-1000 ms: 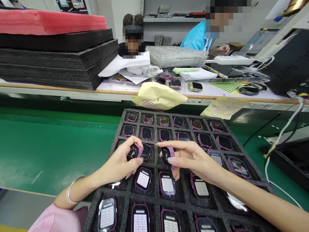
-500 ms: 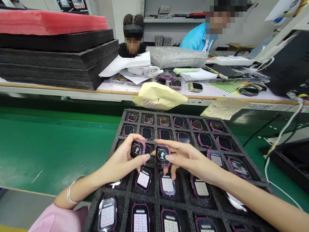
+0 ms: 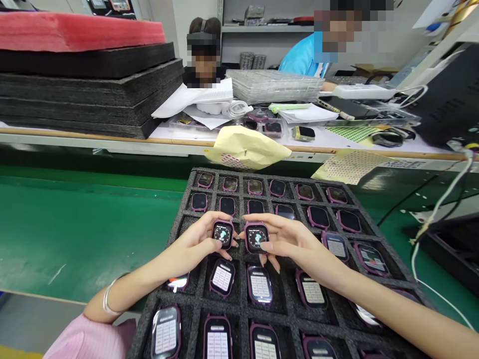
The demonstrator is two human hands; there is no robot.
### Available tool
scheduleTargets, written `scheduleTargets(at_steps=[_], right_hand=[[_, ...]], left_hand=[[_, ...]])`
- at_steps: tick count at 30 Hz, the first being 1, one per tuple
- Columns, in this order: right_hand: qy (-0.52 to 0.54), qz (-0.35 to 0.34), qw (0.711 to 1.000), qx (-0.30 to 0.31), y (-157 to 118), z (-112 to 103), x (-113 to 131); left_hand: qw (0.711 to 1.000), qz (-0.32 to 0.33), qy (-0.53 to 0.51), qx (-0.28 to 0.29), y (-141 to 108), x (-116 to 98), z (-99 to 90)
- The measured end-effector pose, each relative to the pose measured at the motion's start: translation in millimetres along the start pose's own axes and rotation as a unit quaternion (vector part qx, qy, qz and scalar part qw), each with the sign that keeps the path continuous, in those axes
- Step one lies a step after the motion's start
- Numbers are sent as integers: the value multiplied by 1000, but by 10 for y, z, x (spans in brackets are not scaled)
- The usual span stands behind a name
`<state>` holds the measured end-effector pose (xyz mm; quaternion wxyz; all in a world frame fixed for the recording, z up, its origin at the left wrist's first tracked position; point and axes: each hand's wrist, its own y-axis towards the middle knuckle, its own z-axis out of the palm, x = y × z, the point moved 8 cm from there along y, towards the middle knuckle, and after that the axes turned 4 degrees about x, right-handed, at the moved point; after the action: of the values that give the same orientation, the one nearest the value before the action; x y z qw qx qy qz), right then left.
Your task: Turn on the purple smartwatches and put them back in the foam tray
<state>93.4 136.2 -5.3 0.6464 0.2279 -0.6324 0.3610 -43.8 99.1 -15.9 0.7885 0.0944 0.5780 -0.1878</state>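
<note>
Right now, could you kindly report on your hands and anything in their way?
Left hand holding pink-framed smartwatch, screen lit. Right hand holding second smartwatch, also lit. Foam tray of watches directly beneath.

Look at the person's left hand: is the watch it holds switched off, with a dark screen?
No, the left hand holds a purple-framed smartwatch whose screen is lit with a bright graphic.

watch: purple case, blk face | tray: blk foam | bench: green
</note>
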Motion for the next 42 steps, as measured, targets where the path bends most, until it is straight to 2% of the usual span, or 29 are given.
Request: scheduleTargets(at_steps=[11,14,18,22,27,30,36,42], right_hand=[[14,5,1000,-25,-54,28,59],[35,-6,999,-21,-51,42,71],[26,2,1000,7,-63,77,54],[0,28,999,39,-83,110,11],[14,28,999,37,-79,101,-12],[27,31,998,49,-69,134,-19],[44,43,997,35,-70,123,-31],[17,29,999,35,-75,83,-14]], left_hand=[[1000,-1,16,22,-6,28,30],[998,2,68,6,-16,17,-3],[987,36,153,-20,-40,-56,-58],[981,15,193,5,-63,-30,-38],[986,-4,165,-3,-72,-11,-29],[988,13,152,1,-64,-34,-2],[981,31,189,-17,-79,-67,-39],[976,17,216,5,-90,-29,-26]])
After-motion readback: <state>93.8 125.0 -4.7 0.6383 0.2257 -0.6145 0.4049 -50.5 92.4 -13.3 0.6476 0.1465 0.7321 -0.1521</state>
